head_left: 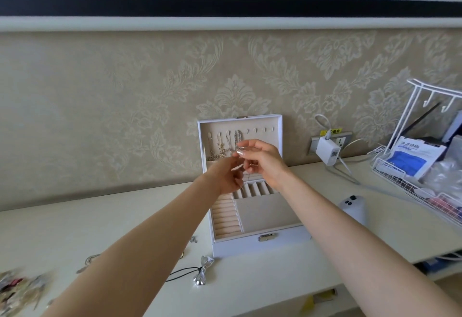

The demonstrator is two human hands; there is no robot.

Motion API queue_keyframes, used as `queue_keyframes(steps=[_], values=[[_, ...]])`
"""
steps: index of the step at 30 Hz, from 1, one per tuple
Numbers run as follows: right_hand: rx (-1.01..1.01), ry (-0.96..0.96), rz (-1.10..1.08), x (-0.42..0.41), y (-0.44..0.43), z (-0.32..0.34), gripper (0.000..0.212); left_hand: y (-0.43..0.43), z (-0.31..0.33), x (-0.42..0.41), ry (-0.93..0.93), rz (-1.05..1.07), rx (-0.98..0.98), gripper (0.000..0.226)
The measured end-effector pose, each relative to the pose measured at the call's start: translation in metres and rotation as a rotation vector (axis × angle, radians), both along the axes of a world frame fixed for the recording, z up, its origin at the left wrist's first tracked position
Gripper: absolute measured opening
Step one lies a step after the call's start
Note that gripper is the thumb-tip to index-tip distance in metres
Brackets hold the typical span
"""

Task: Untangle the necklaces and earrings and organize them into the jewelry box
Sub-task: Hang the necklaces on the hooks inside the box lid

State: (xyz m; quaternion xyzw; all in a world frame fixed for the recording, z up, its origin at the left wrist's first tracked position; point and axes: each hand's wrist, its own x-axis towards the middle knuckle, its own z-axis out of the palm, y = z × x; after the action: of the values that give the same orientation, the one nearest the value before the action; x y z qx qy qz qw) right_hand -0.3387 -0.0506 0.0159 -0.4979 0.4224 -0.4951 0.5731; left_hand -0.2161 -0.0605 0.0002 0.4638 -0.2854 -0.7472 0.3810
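Single wide-angle view from the person's head, looking forward and down.
The camera faces a patterned wall (125,96) across a pale table (100,221). The left hand (226,175) and right hand (263,164) meet mid-frame, close in, over the open jewelry box (260,245). Straight lines bow near the edges.

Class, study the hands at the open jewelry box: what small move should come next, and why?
Probably hook the thin chain onto a free hook in the lid: the left hand and right hand pinch it right before the lid, where hung necklaces sit beside bare hooks.
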Motion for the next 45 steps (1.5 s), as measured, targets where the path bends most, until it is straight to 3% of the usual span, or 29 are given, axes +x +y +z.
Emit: queue_keyframes(steps=[3, 7, 9, 13, 17, 20, 26, 30, 33, 35, 38, 45], values=[[0.065, -0.136, -0.022, -0.003, 0.000, -0.012, 0.024, -0.004, 0.003, 0.007, 0.037, 0.071, -0.003, 0.015], [0.158, -0.261, -0.117, -0.010, -0.005, -0.026, 0.019, -0.009, 0.013, 0.017, -0.309, 0.004, -0.154, 0.015], [0.195, -0.267, -0.168, -0.012, -0.007, -0.031, 0.018, -0.014, 0.019, 0.021, -0.355, -0.032, -0.213, 0.019], [0.177, -0.170, -0.144, -0.012, -0.009, -0.041, 0.023, -0.018, 0.034, 0.031, -0.287, -0.135, -0.264, 0.022], [0.013, 0.008, 0.027, -0.011, -0.010, -0.035, 0.050, -0.015, 0.040, 0.033, -0.424, -0.354, -0.330, 0.015], [-0.020, 0.025, 0.148, -0.006, -0.012, -0.023, 0.048, -0.012, 0.041, 0.031, -0.460, -0.468, -0.361, 0.013], [0.056, -0.119, 0.119, -0.004, -0.017, -0.017, 0.032, -0.008, 0.030, 0.032, -0.134, -0.457, -0.346, 0.024], [0.108, -0.133, 0.107, -0.002, -0.017, -0.018, 0.026, -0.015, 0.024, 0.030, 0.153, -0.215, -0.340, 0.025], [0.108, -0.112, 0.060, -0.004, -0.016, -0.018, 0.012, -0.021, 0.025, 0.031, 0.132, -0.094, -0.375, 0.025], [0.114, -0.145, 0.035, -0.006, -0.018, -0.021, 0.018, -0.024, 0.023, 0.031, 0.061, -0.079, -0.402, 0.025], [0.136, -0.256, -0.001, -0.008, -0.023, -0.025, 0.027, -0.025, 0.014, 0.028, 0.000, -0.013, -0.392, 0.023], [0.152, -0.550, -0.074, -0.010, -0.035, -0.024, 0.026, -0.037, 0.002, 0.024, 0.093, 0.162, -0.374, 0.025]])
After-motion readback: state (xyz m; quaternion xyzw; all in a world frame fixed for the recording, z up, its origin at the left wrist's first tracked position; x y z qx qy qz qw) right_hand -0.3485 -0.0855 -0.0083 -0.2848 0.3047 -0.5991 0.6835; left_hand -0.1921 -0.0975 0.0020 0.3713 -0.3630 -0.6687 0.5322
